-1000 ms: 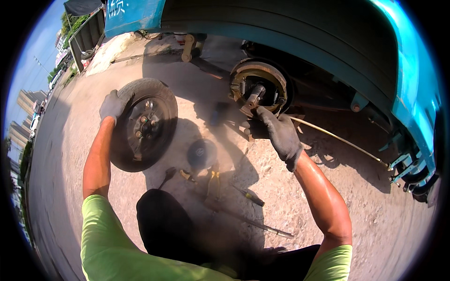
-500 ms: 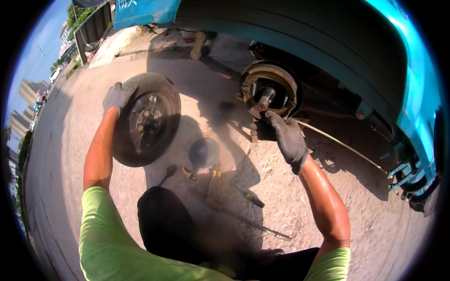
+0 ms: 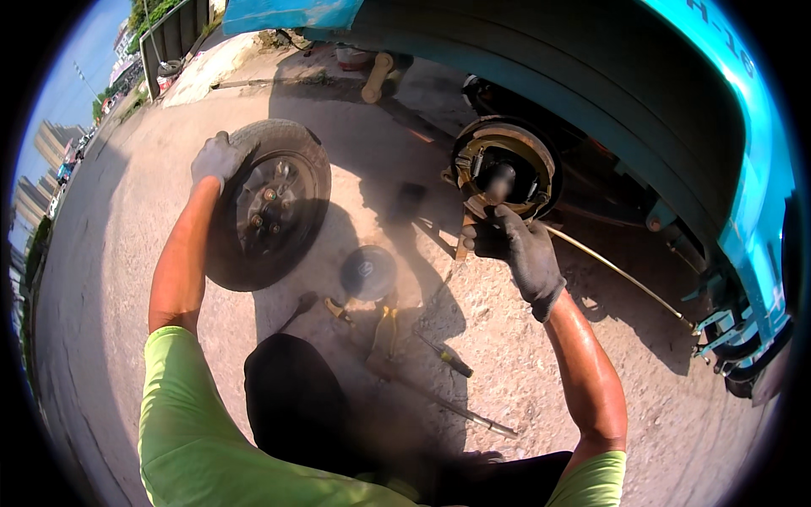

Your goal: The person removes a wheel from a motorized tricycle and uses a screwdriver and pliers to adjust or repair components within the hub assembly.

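Note:
A wheel with a black tyre (image 3: 317,182) stands tilted on the ground at my left, its dusty hub and nuts facing me. My left hand (image 3: 218,159), in a grey glove, grips the tyre's upper left edge. At the right, an open drum brake (image 3: 547,160) with curved shoes and springs shows under the blue vehicle. My gloved right hand (image 3: 528,258) is closed just below it, by the brake's lower edge. A flat brown piece (image 3: 465,246) shows at its fingertips. The fingers partly cover this piece, and its kind is unclear.
A round dark cap (image 3: 368,272), yellow-handled pliers (image 3: 385,331), a screwdriver (image 3: 454,363) and a long metal bar (image 3: 477,417) lie on the ground before my knees. The blue vehicle body (image 3: 752,160) overhangs the right side. A thin rod (image 3: 612,258) runs rightward from the brake.
The view has shifted slightly, so the brake sits farther right. My right hand stays close under the brake, its fingers a little lower against it. My left hand keeps its hold on the wheel.

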Motion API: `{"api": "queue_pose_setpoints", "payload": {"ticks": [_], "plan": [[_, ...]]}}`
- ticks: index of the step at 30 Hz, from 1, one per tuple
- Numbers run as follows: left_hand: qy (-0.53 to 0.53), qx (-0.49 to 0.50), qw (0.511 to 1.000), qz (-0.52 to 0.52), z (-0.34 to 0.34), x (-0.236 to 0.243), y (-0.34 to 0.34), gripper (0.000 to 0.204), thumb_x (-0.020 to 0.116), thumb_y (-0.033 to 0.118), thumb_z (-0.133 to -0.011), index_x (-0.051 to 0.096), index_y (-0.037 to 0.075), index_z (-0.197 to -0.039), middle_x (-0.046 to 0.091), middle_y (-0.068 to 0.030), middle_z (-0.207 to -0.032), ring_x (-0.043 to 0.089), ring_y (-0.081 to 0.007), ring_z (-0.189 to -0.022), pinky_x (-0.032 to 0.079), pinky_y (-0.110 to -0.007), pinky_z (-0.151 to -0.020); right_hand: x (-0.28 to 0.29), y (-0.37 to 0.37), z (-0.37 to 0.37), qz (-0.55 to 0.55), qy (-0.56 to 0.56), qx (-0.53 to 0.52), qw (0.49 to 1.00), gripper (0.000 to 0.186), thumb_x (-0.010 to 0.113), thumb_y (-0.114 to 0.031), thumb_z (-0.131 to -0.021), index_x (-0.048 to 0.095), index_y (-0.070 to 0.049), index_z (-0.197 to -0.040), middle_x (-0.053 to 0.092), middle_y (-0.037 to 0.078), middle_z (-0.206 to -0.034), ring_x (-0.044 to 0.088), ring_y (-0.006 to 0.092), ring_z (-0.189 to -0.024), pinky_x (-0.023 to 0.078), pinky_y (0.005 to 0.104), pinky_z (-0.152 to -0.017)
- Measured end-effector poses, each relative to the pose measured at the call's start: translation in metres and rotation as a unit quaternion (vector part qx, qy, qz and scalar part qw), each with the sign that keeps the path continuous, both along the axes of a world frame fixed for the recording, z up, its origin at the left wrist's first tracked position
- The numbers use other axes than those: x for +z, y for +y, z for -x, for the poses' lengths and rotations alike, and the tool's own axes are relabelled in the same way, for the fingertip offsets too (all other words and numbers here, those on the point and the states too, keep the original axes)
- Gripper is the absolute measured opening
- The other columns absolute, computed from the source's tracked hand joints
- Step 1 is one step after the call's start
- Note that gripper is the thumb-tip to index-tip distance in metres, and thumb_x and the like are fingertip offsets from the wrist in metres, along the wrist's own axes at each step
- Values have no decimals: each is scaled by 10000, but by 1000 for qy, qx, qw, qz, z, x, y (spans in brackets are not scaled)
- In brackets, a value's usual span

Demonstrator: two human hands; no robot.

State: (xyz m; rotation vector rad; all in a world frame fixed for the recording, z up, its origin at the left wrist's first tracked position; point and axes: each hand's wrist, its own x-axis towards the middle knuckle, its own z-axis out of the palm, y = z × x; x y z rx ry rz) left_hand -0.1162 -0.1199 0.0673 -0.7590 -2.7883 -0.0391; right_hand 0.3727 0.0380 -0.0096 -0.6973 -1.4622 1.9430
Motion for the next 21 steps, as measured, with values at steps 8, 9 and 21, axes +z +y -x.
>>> {"api": "queue_pose_setpoints", "payload": {"ticks": [8, 9, 21], "plan": [[-5, -2, 1000, -3, 0, 0, -1, 821, 540, 728, -822, 604, 40, -1266, 597, -263, -1314, 584, -412, -1226, 454, -491, -1031, -12, 5, -2, 13, 21, 4, 1000, 481, 485, -309, -1054, 517, 126, -1258, 706, 235, -1028, 729, 283, -910, 615, 374, -837], [-4, -3, 1000, -2, 4, -1, -2, 821, 540, 728, -823, 603, 41, -1268, 597, -263, -1314, 584, -411, -1226, 454, -490, -1032, -10, 3, -1, 11, 17, 0, 1000, 479, 485, -308, -1053, 521, 125, -1256, 706, 234, -1024, 729, 282, -906, 615, 375, -833], [8, -7, 1000, -9, 3, -1, 0, 816, 542, 717, -829, 602, 35, -1273, 604, -265, -1301, 590, -408, -1218, 462, -486, -1025, -12, 2, 3, 2, -4, -22, 1000, 467, 482, -315, -1050, 559, 110, -1228, 715, 203, -973, 729, 243, -855, 613, 350, -795]]}}
